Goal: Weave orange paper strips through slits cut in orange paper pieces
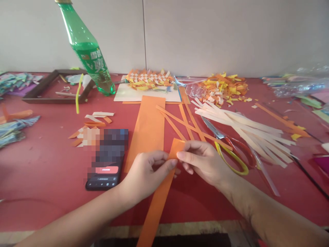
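Observation:
An orange paper strip (159,206) is pinched between both my hands near its far end, and its long part hangs down past the table's front edge. My left hand (150,171) is closed on it, the thumb lying on top. With thumb and fingers, my right hand (203,159) grips the strip's upper right edge. Beyond my hands lies a wide orange paper sheet (151,127), flat on the red table. Several narrow orange strips (190,125) cross each other just past my right hand. Scissors (231,161) with red and yellow on the handles lie beside that hand.
A phone (109,164) lies left of my hands. A green bottle (88,51) stands at the back beside a dark frame (55,99). Pale strips (241,127) fan out on the right. Folded paper pieces (223,89) are heaped behind them, near a woven piece (149,79).

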The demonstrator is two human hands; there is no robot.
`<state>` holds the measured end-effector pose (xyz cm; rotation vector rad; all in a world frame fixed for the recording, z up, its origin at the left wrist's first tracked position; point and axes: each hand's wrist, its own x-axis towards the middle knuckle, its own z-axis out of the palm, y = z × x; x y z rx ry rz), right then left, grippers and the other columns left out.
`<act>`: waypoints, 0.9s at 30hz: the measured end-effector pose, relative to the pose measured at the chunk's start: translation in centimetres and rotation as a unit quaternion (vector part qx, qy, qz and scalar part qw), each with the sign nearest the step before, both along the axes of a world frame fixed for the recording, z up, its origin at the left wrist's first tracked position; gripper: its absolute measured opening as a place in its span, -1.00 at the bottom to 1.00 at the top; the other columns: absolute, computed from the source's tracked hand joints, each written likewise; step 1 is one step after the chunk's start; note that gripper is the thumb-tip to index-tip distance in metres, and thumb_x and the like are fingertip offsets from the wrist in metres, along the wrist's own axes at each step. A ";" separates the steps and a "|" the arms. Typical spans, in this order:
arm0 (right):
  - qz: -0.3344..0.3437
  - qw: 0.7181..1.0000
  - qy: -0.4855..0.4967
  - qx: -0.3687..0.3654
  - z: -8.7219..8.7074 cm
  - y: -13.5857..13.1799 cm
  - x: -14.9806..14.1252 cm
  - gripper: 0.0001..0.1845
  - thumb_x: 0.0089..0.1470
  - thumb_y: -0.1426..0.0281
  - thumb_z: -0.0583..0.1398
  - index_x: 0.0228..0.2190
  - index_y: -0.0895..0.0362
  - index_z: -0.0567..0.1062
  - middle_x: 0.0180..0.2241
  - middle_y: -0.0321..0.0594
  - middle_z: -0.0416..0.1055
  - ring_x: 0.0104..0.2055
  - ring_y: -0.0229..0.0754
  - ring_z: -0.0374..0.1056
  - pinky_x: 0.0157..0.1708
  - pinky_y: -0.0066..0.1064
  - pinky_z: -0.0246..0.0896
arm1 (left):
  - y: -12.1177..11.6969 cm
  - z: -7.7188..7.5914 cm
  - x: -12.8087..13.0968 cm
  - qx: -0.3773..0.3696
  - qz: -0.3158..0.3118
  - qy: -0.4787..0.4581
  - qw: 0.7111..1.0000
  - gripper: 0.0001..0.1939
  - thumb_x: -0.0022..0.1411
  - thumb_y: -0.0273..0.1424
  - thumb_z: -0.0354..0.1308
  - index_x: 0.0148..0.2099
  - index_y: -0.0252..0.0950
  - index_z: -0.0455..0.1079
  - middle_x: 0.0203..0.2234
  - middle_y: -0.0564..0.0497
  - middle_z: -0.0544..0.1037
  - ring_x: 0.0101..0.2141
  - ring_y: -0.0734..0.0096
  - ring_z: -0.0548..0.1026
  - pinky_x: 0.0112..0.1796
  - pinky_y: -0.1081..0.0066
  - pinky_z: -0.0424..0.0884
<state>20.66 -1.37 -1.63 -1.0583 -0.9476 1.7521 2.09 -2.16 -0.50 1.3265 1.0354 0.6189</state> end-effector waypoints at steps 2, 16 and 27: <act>-0.013 1.000 -0.002 -0.003 0.0 0.0 0.1 -0.80 -0.11 0.36 0.43 -0.55 0.15 0.53 -0.63 -0.36 0.43 -0.66 -0.41 0.28 -0.71 -0.61 0.15 | 0.0 -0.1 0.1 -0.024 0.007 -0.003 1.000 -0.73 0.29 -0.27 0.14 -0.42 -0.30 0.39 -0.50 -0.01 0.59 -0.34 0.32 0.64 -0.35 0.48 0.46; -0.040 0.999 -0.009 -0.015 -0.2 0.2 0.1 -0.71 -0.11 0.33 0.43 -0.60 0.14 0.45 -0.65 -0.40 0.38 -0.68 -0.45 0.22 -0.71 -0.62 0.01 | 0.0 0.2 0.0 -0.015 -0.014 -0.005 1.000 -0.76 0.31 -0.27 0.12 -0.34 -0.31 0.45 -0.42 -0.04 0.67 -0.35 0.38 0.62 -0.29 0.47 0.48; -0.086 0.996 0.018 -0.034 0.3 0.4 -0.1 -0.76 -0.11 0.24 0.38 -0.55 0.12 0.50 -0.64 -0.37 0.28 -0.64 -0.34 0.23 -0.69 -0.51 -0.01 | 0.4 0.2 0.2 0.018 0.005 0.031 0.999 -0.71 0.28 -0.22 0.14 -0.41 -0.29 0.47 -0.44 -0.03 0.65 -0.36 0.32 0.58 -0.36 0.45 0.39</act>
